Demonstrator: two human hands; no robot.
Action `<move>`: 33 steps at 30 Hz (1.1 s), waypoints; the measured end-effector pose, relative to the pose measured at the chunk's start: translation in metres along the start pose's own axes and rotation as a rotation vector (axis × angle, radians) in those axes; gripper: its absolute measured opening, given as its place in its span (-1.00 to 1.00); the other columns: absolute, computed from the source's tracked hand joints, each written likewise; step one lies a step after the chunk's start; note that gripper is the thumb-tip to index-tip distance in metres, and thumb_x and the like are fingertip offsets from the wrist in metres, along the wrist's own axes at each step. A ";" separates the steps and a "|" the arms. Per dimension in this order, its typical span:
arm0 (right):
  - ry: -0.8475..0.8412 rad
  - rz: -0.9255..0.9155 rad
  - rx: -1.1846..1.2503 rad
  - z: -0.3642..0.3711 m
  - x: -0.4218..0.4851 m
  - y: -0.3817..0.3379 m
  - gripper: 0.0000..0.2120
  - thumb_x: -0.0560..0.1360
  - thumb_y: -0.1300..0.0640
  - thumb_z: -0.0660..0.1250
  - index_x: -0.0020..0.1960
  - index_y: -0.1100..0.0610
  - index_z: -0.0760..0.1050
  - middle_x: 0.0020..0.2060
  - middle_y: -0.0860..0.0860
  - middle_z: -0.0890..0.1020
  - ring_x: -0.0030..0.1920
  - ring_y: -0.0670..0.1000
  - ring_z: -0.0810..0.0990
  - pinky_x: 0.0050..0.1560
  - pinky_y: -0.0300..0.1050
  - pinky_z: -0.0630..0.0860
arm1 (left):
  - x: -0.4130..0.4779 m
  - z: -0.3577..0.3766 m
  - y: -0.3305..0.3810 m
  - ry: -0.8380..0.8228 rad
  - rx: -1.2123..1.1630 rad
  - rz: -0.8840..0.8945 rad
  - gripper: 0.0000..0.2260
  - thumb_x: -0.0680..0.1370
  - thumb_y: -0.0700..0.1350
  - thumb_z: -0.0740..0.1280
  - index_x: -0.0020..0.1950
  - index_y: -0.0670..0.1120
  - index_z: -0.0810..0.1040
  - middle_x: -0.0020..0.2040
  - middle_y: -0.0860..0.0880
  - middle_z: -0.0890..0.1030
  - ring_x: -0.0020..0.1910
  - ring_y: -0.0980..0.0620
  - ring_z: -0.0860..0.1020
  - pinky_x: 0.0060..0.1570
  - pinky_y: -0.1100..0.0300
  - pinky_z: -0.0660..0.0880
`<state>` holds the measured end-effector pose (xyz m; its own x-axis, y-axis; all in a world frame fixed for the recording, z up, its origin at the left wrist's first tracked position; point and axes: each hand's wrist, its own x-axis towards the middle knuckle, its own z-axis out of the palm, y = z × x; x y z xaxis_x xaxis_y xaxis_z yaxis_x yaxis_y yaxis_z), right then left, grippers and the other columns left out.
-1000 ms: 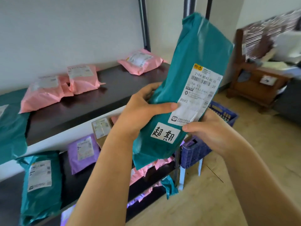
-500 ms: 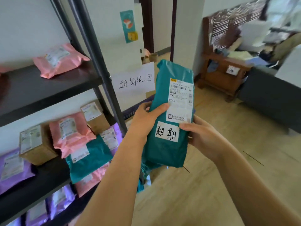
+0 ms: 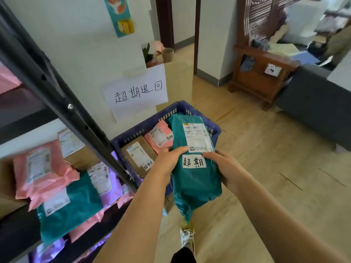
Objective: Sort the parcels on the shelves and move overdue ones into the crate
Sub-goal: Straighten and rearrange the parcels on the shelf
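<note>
Tipping forward since 0.5 s ago, the teal parcel now lies low over the blue crate; before, it stood upright at chest height and hid most of the crate. The view has dropped too, so the crate's inside shows: a pink parcel and a cardboard box lie in it, each with a white handwritten tag.

The left hand grips the parcel's left edge, thumb across its face. The right hand grips the right edge, thumb at the corner of the shipping label. Whether the parcel touches the crate cannot be told.

The parcel's far end reaches over the crate's right half, and its crumpled tail hangs outside the near rim, above the floor. The dark shelf post slants just left of the crate, near the left forearm. To the right, wood floor lies open as far as the grey sofa and the wooden cabinet. A paper sign with 4 handwritten characters hangs on the wall behind the crate.

The parcel is a soft, wrinkled teal mailer with 1 printed shipping label and, below it, 1 white tag bearing 2 handwritten characters.
</note>
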<state>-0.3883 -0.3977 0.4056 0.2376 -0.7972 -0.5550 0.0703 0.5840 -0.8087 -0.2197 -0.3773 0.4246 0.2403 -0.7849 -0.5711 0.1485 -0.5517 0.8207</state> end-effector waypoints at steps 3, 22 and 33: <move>0.024 0.032 -0.003 0.001 0.042 -0.015 -0.80 0.56 0.11 0.37 0.17 0.10 0.55 -0.05 0.09 0.73 0.00 0.12 0.70 0.01 0.01 0.62 | 0.046 0.005 0.007 0.008 -0.018 -0.087 -0.71 0.50 -0.01 0.44 0.16 -0.09 0.58 -0.04 -0.07 0.71 -0.15 0.02 0.65 -0.18 0.14 0.59; 0.031 0.194 -0.230 -0.004 0.252 -0.093 -0.79 0.49 0.17 0.46 0.10 0.16 0.57 -0.10 0.13 0.73 -0.13 0.14 0.71 -0.17 -0.03 0.62 | 0.240 0.030 0.048 0.044 -0.024 -0.274 -0.85 0.57 -0.01 0.36 0.06 -0.06 0.54 -0.06 -0.03 0.66 -0.10 0.00 0.62 -0.05 0.08 0.60; -0.130 0.196 -0.610 -0.028 0.376 -0.106 -0.77 0.55 0.18 0.38 0.18 0.14 0.48 0.03 0.13 0.67 -0.08 0.12 0.69 -0.16 -0.02 0.64 | 0.332 0.074 0.041 0.208 -0.155 -0.378 -0.78 0.59 -0.14 0.31 0.22 -0.15 0.49 -0.06 -0.06 0.66 -0.12 0.00 0.62 -0.17 0.07 0.58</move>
<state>-0.3339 -0.7636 0.2772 0.3076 -0.6375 -0.7064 -0.5397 0.4945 -0.6813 -0.2044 -0.6814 0.2678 0.3268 -0.4548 -0.8285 0.4007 -0.7273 0.5573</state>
